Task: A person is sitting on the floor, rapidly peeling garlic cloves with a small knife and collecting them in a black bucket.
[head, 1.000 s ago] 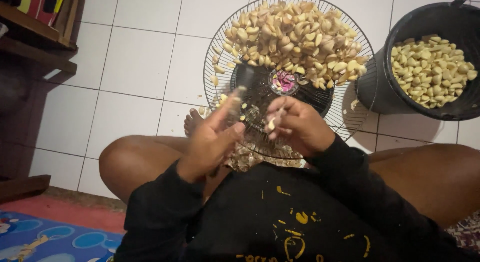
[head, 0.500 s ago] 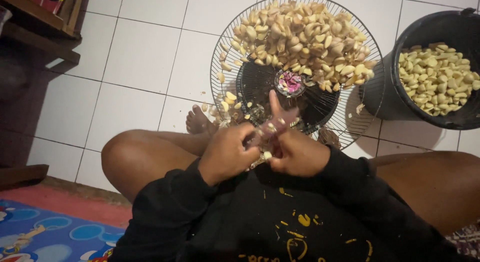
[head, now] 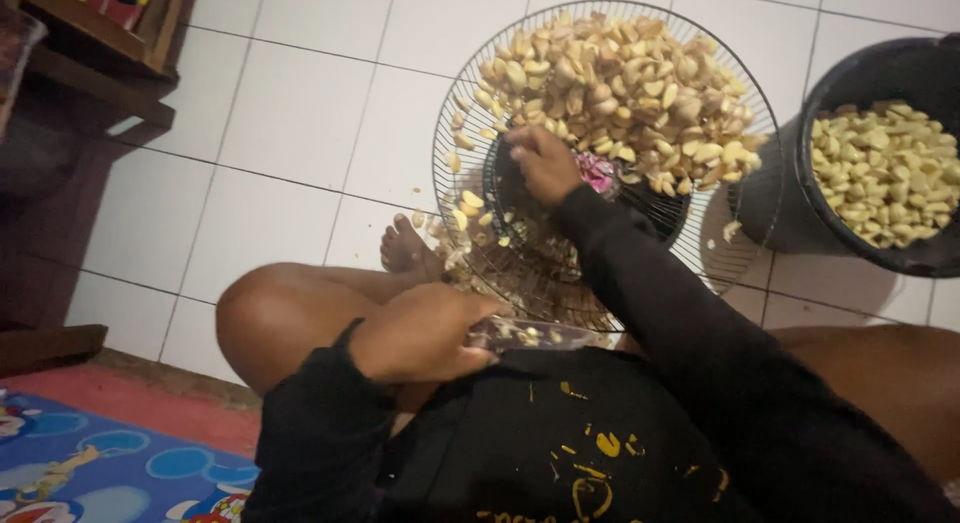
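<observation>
1. No packages, signs or screens show clearly.
2. A small round pink-and-white label [head: 598, 173] sits at the hub of the wire fan guard [head: 470, 93], just beside the reaching hand; its print is too blurred to tell.

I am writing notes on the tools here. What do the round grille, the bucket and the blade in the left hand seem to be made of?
The round grille looks like thin metal wire, dark and dull: many fine radial spokes inside a ring. The bucket seems to be black plastic, with a smooth, slightly glossy wall. The blade in the left hand looks like bare metal, grey and reflective, with bits stuck on it; its handle is hidden.
</observation>
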